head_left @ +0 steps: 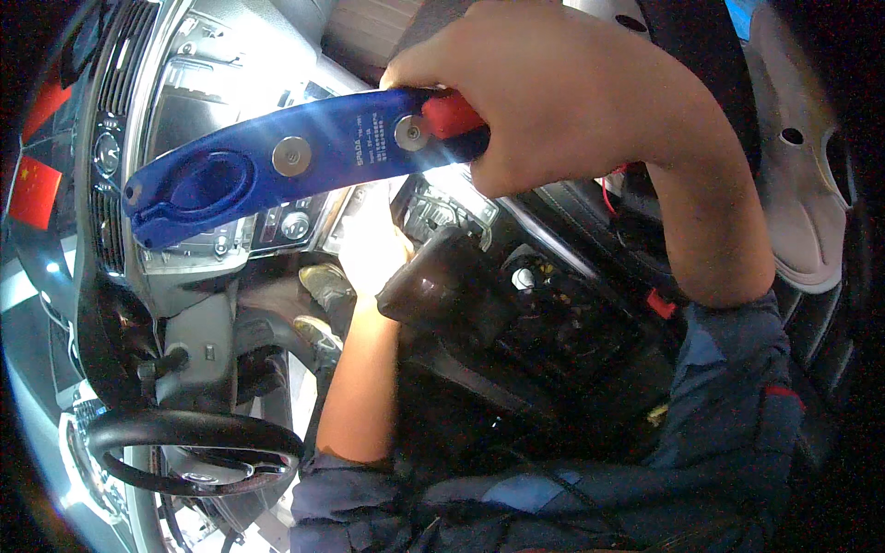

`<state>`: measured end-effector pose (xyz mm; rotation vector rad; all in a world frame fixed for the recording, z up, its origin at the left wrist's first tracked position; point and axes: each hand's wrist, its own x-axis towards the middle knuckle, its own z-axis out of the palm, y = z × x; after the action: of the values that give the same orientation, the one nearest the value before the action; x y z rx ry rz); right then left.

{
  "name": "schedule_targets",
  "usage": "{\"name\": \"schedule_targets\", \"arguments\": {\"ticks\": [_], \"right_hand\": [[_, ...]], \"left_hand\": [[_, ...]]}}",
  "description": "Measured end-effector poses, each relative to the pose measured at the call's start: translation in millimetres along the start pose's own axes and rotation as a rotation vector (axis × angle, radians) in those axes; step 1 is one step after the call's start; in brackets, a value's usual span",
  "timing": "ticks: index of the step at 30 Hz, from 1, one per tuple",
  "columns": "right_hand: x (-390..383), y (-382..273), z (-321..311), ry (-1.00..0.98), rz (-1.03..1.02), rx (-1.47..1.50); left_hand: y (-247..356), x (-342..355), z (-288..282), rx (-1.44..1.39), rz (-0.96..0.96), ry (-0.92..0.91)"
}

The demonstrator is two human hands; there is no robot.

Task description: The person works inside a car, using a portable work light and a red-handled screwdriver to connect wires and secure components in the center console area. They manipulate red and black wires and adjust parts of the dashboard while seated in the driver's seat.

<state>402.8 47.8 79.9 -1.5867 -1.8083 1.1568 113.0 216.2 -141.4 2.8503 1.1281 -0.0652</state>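
My right hand (572, 111) grips a long blue plastic tool (249, 184) with two metal discs and a red piece (452, 113) under my fingers at its end. The tool spans the upper centre, over the dashboard. Below it, my left hand (373, 258) reaches to the centre console beside a dark leather gear lever boot (433, 286); glare washes out its fingers, so what it holds, if anything, is unclear. An exposed metal and plastic fitting (442, 217) is beside that hand.
A steering wheel (194, 424) is at lower left, with the dashboard (194, 332) above it. Small red flags (37, 194) are at the far left. Seat edges (793, 221) line the right. A shoe (318, 332) shows in the footwell, and an opened console section (553, 304) lies right of centre.
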Motion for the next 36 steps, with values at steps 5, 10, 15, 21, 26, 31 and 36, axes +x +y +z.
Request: {"name": "schedule_targets", "arguments": {"ticks": [5, 10, 15, 21, 26, 31, 36], "right_hand": [[1.7, 0.8, -0.6, -0.007, 0.022, 0.011], [4.1, -1.2, 15.2, 0.145, -0.028, -0.124], [11.0, -9.1, 3.0, 0.124, 0.158, -0.044], [13.8, -14.3, 7.0, 0.201, 0.154, -0.051], [20.6, -18.7, 4.2, 0.196, 0.285, -0.091], [12.9, -19.1, 10.3, 0.265, 0.176, -0.107], [12.3, -26.3, -8.0, 0.162, 0.278, 0.100]], "left_hand": [[-13.6, 9.2, 6.7, 0.041, 0.026, 0.094], [-22.2, 12.2, 7.5, 0.046, 0.254, 0.315], [-3.8, 22.4, -0.1, -0.093, -0.009, 0.102], [3.2, 21.4, -15.5, 0.252, 0.216, 0.089], [5.7, 21.8, -21.2, 0.368, 0.188, 0.013], [4.4, 34.2, -14.9, 0.304, 0.180, -0.046], [-4.1, 50.6, -6.2, -0.014, -0.041, -0.162]]}}
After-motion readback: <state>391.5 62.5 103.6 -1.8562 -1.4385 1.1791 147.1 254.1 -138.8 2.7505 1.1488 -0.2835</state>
